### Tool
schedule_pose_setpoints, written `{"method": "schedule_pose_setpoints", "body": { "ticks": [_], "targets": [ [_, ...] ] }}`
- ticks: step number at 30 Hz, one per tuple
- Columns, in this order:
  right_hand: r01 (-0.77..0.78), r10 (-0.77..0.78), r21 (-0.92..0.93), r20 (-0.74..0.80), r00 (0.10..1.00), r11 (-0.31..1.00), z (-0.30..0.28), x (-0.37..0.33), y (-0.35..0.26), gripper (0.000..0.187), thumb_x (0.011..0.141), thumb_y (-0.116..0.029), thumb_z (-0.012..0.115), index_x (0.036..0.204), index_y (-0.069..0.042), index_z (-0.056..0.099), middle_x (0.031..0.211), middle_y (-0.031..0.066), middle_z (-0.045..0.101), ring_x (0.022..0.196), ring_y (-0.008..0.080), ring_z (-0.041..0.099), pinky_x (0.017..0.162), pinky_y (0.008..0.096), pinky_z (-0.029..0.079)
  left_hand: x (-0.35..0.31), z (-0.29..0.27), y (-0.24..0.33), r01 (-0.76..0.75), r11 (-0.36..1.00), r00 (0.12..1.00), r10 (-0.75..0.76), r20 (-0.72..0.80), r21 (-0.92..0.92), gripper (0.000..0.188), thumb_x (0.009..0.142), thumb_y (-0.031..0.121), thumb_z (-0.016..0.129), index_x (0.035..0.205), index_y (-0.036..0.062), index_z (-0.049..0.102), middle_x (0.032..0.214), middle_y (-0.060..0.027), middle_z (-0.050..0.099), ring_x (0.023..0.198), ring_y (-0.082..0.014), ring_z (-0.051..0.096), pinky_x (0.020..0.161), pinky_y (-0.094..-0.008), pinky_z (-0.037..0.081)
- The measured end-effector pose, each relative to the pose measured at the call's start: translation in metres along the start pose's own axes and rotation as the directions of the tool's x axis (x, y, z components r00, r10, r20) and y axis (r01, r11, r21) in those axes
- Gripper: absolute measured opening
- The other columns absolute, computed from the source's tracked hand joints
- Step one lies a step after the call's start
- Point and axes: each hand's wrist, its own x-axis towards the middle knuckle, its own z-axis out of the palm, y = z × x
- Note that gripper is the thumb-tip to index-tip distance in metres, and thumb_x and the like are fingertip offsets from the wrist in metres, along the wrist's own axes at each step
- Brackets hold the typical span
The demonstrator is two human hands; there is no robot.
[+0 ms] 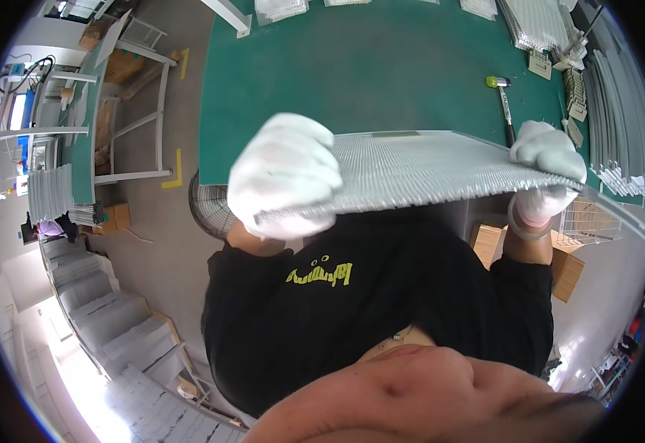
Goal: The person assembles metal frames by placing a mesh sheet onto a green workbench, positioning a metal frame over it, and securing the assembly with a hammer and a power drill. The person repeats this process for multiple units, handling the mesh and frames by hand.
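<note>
Both of my hands wear white gloves and hold one flat, ribbed silver-grey panel point(418, 166) level in front of my chest, over the near edge of a green worktable point(352, 74). My left hand point(285, 173) grips the panel's left end with fingers curled over the top. My right hand point(547, 159) clamps the right end, thumb on top. My black shirt fills the view below the panel.
A mallet with a green head point(501, 92) lies on the table behind the panel. Stacks of similar ribbed panels point(544, 26) sit at the table's far right. A floor fan point(211, 203) stands at left; more stacks point(115, 332) line the lower left. Cardboard boxes point(566, 269) sit at right.
</note>
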Motion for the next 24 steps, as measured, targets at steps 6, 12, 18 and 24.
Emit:
{"method": "schedule_pose_setpoints", "body": {
  "ticks": [6,12,18,24],
  "targets": [
    [-0.004,0.003,0.022,0.057,0.998,1.0,0.001,0.01,0.015,0.033,0.092,-0.029,0.072,0.1,0.002,0.064,0.085,0.016,0.068,0.073,0.0241,0.062,0.064,0.0345,0.05,-0.007,0.032,-0.015,0.114,0.985,0.872,-0.039,-0.488,0.126,0.034,0.094,0.023,0.067,0.069,0.0029,0.053,0.053,-0.0058,0.048,0.053,-0.0225,0.052,0.062,-0.0402,0.047],
    [-0.097,0.005,-0.206,-0.407,0.914,0.974,0.025,0.031,0.003,0.094,0.078,-0.004,0.083,0.153,0.0,0.025,0.111,0.0177,0.067,0.088,0.0198,0.065,0.074,0.0256,0.053,-0.009,0.022,-0.034,0.205,0.976,0.817,-0.131,-0.561,0.072,0.022,0.077,-0.008,0.06,0.098,-0.0043,0.067,0.087,-0.0132,0.068,0.083,-0.0249,0.066,0.078,-0.0374,0.054],
    [-0.022,0.062,-0.572,0.049,0.997,0.82,-0.022,0.067,0.0,0.078,0.083,0.004,0.075,0.15,-0.006,0.037,0.108,0.0154,0.07,0.093,0.02,0.068,0.083,0.0329,0.055,0.004,0.011,-0.039,0.442,0.894,0.732,-0.314,-0.604,0.071,0.015,0.086,-0.005,0.06,0.099,-0.0031,0.067,0.094,-0.0082,0.068,0.088,-0.0169,0.063,0.081,-0.0284,0.05],
    [0.093,0.276,-0.669,0.423,0.863,0.737,-0.042,0.113,-0.032,0.044,0.084,0.002,0.072,0.127,-0.002,0.067,0.106,0.0111,0.073,0.094,0.0188,0.07,0.087,0.0294,0.054,0.003,0.011,-0.042,0.466,0.882,0.729,-0.343,-0.592,0.064,0.013,0.087,-0.005,0.059,0.097,-0.0021,0.066,0.094,-0.0071,0.067,0.087,-0.0165,0.062,0.08,-0.0282,0.049]
  ]
}}
